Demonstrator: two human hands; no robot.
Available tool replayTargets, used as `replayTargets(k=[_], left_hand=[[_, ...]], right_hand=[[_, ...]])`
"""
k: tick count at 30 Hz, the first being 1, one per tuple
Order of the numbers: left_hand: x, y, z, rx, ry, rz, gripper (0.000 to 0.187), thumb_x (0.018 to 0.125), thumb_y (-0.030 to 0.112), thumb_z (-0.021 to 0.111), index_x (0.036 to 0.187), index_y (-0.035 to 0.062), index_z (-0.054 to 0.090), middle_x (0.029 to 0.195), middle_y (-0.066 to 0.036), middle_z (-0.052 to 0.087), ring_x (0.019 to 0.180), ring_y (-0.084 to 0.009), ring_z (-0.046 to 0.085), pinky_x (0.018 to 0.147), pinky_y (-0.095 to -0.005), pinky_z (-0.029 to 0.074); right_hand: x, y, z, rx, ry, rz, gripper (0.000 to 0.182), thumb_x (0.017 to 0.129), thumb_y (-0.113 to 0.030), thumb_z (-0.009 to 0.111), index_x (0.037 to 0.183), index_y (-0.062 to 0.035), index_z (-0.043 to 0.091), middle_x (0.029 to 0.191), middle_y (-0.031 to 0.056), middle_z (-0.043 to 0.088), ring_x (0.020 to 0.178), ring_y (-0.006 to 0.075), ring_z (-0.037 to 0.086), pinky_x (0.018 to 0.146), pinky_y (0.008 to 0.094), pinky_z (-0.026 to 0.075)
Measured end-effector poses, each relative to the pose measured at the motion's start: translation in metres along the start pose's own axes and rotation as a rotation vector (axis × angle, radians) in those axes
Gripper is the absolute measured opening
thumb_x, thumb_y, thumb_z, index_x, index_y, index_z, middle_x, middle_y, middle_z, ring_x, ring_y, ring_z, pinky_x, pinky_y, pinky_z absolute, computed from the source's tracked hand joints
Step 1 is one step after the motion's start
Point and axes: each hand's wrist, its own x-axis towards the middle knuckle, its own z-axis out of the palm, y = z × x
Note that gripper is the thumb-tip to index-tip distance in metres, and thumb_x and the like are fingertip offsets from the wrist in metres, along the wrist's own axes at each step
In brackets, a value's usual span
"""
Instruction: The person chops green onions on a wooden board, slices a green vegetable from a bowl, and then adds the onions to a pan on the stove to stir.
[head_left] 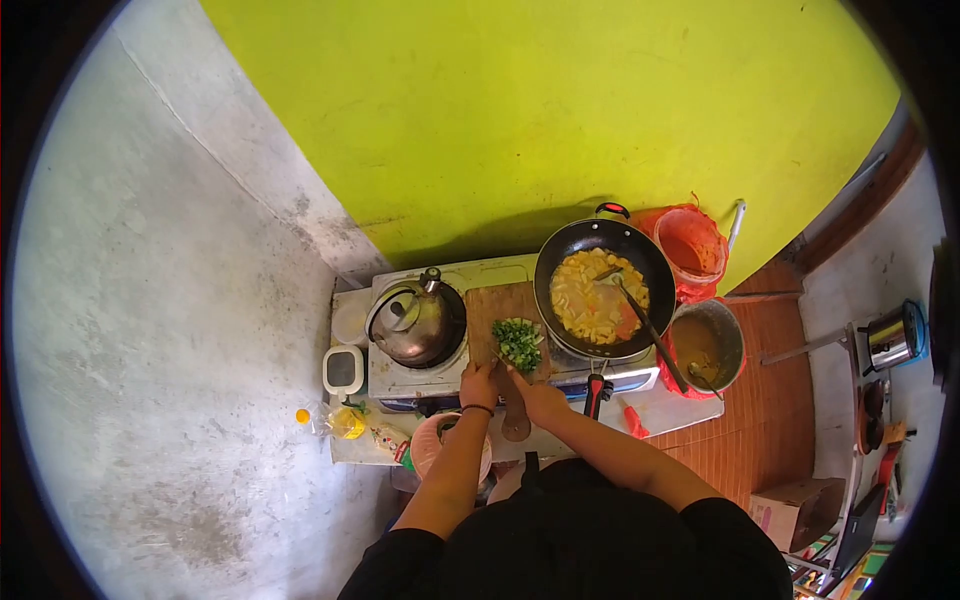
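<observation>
A wooden cutting board (490, 302) with a long handle lies across the stove, between the kettle and the wok. Chopped green leaves (517, 343) are heaped on it. My left hand (478, 386) is closed at the board's near left edge, and my right hand (541, 398) is closed at its near right edge, with the handle between them. Whether a small blade is also in my fingers cannot be made out. Right of the board, a black wok (548, 262) contains yellowish pieces in sauce (590, 310), with a dark-handled ladle (648, 325) resting in it.
A metal kettle (412, 330) sits on the left burner of the stove (387, 378). On the right stand a red bucket (690, 240) and a pot of brownish liquid (735, 335). A pink basket (427, 450) and a bottle of yellow oil (347, 423) are near my left arm.
</observation>
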Motion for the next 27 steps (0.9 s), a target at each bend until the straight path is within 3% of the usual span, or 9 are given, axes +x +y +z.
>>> replayTargets(k=[8, 17, 27], left_hand=[[0.004, -0.006, 0.007, -0.035, 0.008, -0.032, 0.018, 0.078, 0.009, 0.060, 0.092, 0.0094, 0.071, 0.090, -0.019, 0.060, 0.084, -0.0373, 0.059, 0.075, -0.0429, 0.049], [0.009, -0.001, 0.013, -0.028, 0.003, -0.003, 0.016, 0.075, 0.005, 0.061, 0.087, 0.0060, 0.071, 0.084, -0.019, 0.059, 0.082, -0.0373, 0.059, 0.073, -0.0429, 0.049], [0.006, 0.003, 0.012, 0.019, -0.023, -0.016, 0.018, 0.075, 0.007, 0.060, 0.090, 0.0043, 0.069, 0.089, -0.020, 0.059, 0.085, -0.0381, 0.058, 0.074, -0.0432, 0.050]], right_hand=[[-0.012, 0.009, 0.000, 0.125, 0.049, -0.018, 0.077, 0.082, -0.009, 0.051, 0.147, -0.0223, 0.013, 0.093, 0.0269, 0.061, 0.082, 0.0405, 0.064, 0.070, 0.0471, 0.051], [-0.021, 0.008, 0.004, 0.073, 0.050, -0.060, 0.075, 0.083, -0.010, 0.050, 0.147, -0.0204, 0.012, 0.091, 0.0254, 0.062, 0.083, 0.0392, 0.064, 0.071, 0.0476, 0.051], [0.000, 0.011, 0.014, 0.002, 0.017, -0.043, 0.076, 0.084, -0.008, 0.049, 0.148, -0.0255, 0.010, 0.094, 0.0252, 0.061, 0.081, 0.0386, 0.064, 0.068, 0.0470, 0.052]])
